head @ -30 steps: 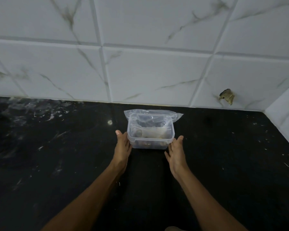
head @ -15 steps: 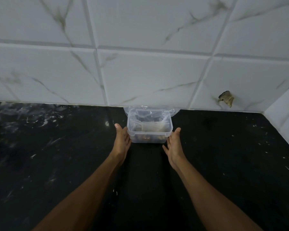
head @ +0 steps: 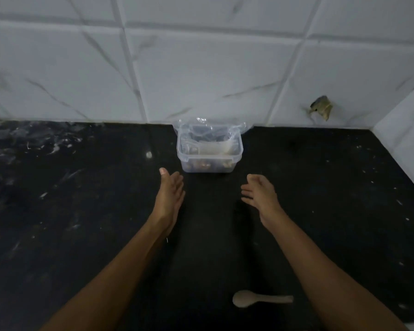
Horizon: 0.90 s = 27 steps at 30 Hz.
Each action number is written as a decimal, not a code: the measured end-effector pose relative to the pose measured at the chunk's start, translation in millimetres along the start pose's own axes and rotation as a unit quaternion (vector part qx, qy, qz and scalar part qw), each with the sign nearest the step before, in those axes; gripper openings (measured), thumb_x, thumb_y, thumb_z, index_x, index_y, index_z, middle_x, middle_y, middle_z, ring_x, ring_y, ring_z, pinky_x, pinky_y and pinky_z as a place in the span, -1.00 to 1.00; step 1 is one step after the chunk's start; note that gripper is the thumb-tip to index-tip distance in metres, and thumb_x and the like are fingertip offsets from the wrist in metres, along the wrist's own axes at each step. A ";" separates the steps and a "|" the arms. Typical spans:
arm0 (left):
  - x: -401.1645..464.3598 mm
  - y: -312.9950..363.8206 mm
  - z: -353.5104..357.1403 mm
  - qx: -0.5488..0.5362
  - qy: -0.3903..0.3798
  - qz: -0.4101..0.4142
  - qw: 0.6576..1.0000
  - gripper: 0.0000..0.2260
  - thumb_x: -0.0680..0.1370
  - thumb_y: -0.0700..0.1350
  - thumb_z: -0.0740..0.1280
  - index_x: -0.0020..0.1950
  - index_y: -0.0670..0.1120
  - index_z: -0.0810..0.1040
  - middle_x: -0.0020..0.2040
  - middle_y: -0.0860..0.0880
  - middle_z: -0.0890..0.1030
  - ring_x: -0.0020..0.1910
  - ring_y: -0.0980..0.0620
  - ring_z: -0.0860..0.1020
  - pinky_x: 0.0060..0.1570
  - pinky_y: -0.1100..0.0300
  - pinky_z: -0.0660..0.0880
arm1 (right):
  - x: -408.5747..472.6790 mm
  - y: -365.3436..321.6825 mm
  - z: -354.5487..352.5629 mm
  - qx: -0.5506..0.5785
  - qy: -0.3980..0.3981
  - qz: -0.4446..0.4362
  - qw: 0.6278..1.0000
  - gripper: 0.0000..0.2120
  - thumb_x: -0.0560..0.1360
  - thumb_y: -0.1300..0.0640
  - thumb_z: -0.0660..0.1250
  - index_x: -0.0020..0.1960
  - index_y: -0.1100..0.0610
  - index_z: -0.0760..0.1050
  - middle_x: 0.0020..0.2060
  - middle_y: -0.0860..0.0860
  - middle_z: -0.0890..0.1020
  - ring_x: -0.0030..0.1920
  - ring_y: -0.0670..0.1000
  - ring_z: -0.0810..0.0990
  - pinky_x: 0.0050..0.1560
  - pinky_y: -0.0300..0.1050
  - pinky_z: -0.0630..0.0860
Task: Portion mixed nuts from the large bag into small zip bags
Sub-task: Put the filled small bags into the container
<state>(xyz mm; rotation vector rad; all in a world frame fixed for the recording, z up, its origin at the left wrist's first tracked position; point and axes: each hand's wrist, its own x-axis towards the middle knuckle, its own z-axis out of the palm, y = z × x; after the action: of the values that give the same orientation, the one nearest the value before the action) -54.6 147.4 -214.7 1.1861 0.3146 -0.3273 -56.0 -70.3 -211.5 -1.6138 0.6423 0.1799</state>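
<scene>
A clear plastic container [head: 209,163] stands on the black counter against the tiled wall. Clear zip bags [head: 208,130] are stuffed inside it and stick out over its rim, and brown nuts show through its lower wall. My left hand [head: 170,194] hovers just in front of the container's left corner, fingers straight, holding nothing. My right hand [head: 261,194] is to the front right of the container, fingers relaxed, also holding nothing. Neither hand touches the container.
A pale wooden spoon [head: 261,301] lies on the black counter [head: 81,211] near the front edge, between my forearms. White marble-look tiles form the back wall, with a broken hole [head: 320,110] at the right. A side wall closes the right corner.
Both hands pushed the container back to the wall, then let go and pulled back toward me. The view tilted down, bringing the spoon into sight.
</scene>
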 end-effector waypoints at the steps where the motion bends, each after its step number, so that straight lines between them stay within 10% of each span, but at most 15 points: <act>1: -14.1 -9.0 -0.5 -0.001 -0.015 -0.018 1.000 -0.26 0.57 0.35 -0.09 0.58 -0.13 0.13 0.56 -0.12 0.22 0.53 -0.05 0.21 0.52 0.00 0.14 | -11.9 6.0 -9.6 -0.039 -0.030 0.010 0.999 -0.81 0.60 0.00 0.23 0.15 0.06 0.47 0.07 0.11 0.59 0.05 0.02 0.60 0.11 -0.03 0.57; 9: -91.7 -65.0 1.1 -0.019 -0.076 -0.142 0.987 -0.15 0.43 0.40 0.01 0.56 -0.13 0.18 0.53 -0.12 0.29 0.50 -0.04 0.29 0.50 0.02 0.18 | -83.6 57.0 -57.1 -0.451 -0.284 -0.026 0.845 -0.87 0.48 0.03 0.41 0.03 -0.08 0.56 -0.09 -0.15 0.61 -0.04 -0.18 0.59 0.02 -0.20 0.53; 15: -115.2 -83.7 -3.4 -0.050 -0.075 -0.167 0.982 -0.11 0.41 0.43 0.00 0.57 -0.14 0.18 0.53 -0.13 0.30 0.50 -0.04 0.28 0.51 0.01 0.17 | -108.3 85.2 -56.9 -0.559 -0.285 -0.070 0.776 -0.71 0.45 0.00 0.44 0.15 -0.04 0.53 -0.02 -0.13 0.51 -0.02 -0.13 0.53 -0.03 -0.22 0.51; 27: -130.3 -95.6 -11.6 -0.053 -0.071 -0.149 0.985 -0.15 0.41 0.43 0.00 0.52 -0.10 0.28 0.49 -0.11 0.37 0.47 -0.04 0.33 0.50 -0.01 0.20 | -117.3 104.5 -52.2 -0.579 -0.230 -0.131 0.771 -0.86 0.50 0.10 0.37 -0.16 -0.10 0.46 -0.08 -0.10 0.51 -0.11 -0.12 0.52 -0.19 -0.29 0.40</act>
<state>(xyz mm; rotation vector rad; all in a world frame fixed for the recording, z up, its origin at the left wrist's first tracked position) -213.1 136.7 -246.8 1.0055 0.3797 -0.6451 -218.5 -86.9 -237.9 -2.6767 -0.1982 0.8647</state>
